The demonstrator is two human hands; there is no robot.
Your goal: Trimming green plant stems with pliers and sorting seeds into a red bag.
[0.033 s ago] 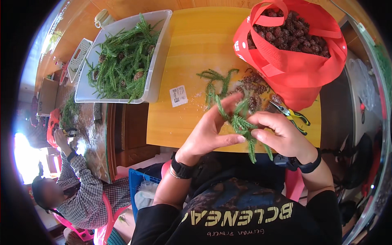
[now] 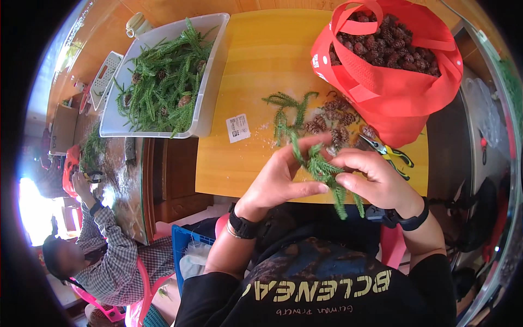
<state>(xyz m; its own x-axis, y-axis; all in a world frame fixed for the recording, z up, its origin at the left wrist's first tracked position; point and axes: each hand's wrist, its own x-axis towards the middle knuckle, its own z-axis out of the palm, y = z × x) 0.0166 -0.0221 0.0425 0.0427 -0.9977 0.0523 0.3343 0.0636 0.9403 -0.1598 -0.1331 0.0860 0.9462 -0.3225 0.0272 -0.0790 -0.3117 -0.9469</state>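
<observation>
Between my two hands, over the table's near edge, is a green artificial pine sprig [image 2: 321, 168] with several drooping branches. My left hand [image 2: 272, 180] curls around its left side, the fingers behind the needles and the thumb stretched along the front. On the other side my right hand [image 2: 376, 177] pinches the sprig between thumb and fingers. Just beyond lie several brown pine cones [image 2: 340, 135] and a loose green sprig [image 2: 281, 121]. Pliers [image 2: 390, 151] with yellow and black handles rest right of the cones. The sprig's middle is partly hidden by my fingers.
A red bag [image 2: 392, 103] full of pine cones [image 2: 387, 46] stands at the back right. At the left, a translucent bin [image 2: 206, 103] holds green sprigs and cones. A white label [image 2: 238, 128] lies on the yellow table [image 2: 256, 60]. Another person [image 2: 117, 256] sits far left.
The sprig has turned and shifted slightly in my hands, its lower branches blurred. My left fingers have moved a little. Everything on the table stays put.
</observation>
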